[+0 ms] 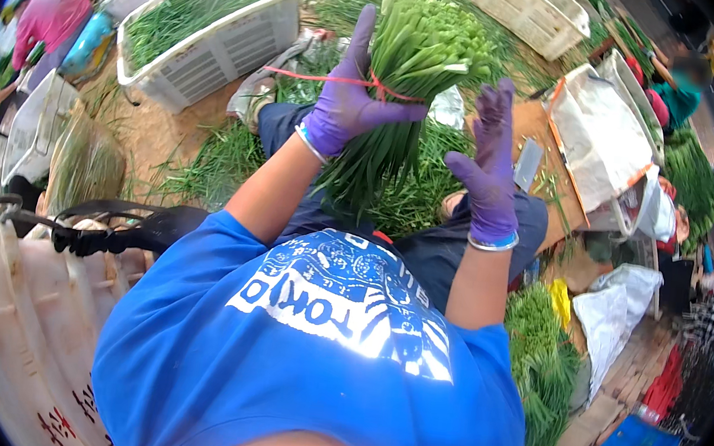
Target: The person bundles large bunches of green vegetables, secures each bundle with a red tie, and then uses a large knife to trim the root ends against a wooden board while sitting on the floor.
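Over brown floor (154,128), the left hand (344,115) clasps a green bundle (427,52), right hand (493,172) upright, thumb and fingers apart.

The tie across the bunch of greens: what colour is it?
Pinkish red; the tie on the bunch of greens shows best in the head view.

Bunch of green stalks (428,48) with a red strip (381,87) in purple-gloved left hand (345,107), right hand (492,178) near.

A brightly lit tan floor (149,149), with white plastic crates (236,61) toward the far left and far right.
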The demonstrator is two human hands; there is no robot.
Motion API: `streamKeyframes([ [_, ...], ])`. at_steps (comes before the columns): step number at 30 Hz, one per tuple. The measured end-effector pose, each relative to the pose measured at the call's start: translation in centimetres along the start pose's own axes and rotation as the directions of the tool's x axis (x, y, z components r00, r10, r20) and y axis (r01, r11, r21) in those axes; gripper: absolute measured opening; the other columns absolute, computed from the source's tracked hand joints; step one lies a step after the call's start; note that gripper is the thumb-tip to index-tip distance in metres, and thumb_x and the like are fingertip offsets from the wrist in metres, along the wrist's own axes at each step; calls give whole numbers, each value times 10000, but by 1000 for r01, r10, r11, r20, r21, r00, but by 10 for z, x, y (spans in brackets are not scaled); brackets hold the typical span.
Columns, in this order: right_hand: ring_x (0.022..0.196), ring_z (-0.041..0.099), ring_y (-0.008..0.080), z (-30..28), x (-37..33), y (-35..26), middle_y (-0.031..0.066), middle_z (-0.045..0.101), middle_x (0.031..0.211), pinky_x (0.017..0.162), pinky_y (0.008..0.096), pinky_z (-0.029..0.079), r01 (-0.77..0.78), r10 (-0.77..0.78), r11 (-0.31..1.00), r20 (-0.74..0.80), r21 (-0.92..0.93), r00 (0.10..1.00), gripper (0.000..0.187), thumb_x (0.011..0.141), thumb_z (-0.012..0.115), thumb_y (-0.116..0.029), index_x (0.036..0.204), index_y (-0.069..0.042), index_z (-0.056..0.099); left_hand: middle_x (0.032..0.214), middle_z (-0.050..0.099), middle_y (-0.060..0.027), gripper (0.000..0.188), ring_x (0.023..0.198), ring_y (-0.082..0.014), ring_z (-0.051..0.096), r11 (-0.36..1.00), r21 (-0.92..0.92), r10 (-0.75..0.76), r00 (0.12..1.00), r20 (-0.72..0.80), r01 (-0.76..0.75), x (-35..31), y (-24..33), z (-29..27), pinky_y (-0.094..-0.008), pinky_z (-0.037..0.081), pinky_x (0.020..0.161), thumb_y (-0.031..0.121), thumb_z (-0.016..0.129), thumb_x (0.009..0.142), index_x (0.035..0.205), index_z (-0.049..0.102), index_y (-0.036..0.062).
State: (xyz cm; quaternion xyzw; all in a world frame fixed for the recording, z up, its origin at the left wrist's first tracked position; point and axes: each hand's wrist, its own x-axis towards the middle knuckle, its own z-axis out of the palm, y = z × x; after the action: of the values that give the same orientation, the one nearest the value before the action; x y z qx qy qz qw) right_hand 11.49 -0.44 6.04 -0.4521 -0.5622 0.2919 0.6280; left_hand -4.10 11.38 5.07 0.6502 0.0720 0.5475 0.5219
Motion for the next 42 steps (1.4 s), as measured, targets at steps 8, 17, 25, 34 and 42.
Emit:
streamKeyframes([
  [8,1321,65,231,-55,-27,0,107,71,1433,1059,369,80,1,7,995,83,-101,997,1097,464,803,-298,1354,-84,198,1339,304,-152,1145,1191,-226,370,910,40,-385,801,458,413,-21,-21,8,-329,331,959,259,826,518,1363,81,55],
  [17,1007,522,270,-49,-31,-21,136,576,1043,885,360,417,457,-521,707,40,-540,853,305,776,622,-217,999,-19,557,1319,341,-113,1136,1177,-180,374,868,-45,-390,733,557,495,-25,-25,29,-325,310,978,184,827,530,1363,66,50],
  [25,1017,510,309,-73,-34,4,170,539,1107,898,449,390,99,111,813,-320,574,941,548,874,312,-482,1070,-11,511,1252,437,-96,967,1131,-206,437,832,-111,-459,787,412,543,-17,-24,22,-352,333,970,203,786,590,1330,175,81],
  [34,944,552,208,-36,-40,56,88,553,1078,851,326,444,-462,426,425,279,778,861,508,753,633,-272,1165,-34,456,1245,454,78,575,1201,-243,370,277,488,290,557,778,-827,-25,-5,22,-478,164,1043,310,632,706,1190,332,392],
  [42,866,562,160,-6,-36,89,66,593,959,762,272,451,-504,619,674,-39,540,785,404,678,647,7,1064,-23,533,1068,545,-107,661,1023,-216,499,706,-357,-652,758,9,612,-93,-52,36,-344,379,908,66,709,660,1196,324,19],
])
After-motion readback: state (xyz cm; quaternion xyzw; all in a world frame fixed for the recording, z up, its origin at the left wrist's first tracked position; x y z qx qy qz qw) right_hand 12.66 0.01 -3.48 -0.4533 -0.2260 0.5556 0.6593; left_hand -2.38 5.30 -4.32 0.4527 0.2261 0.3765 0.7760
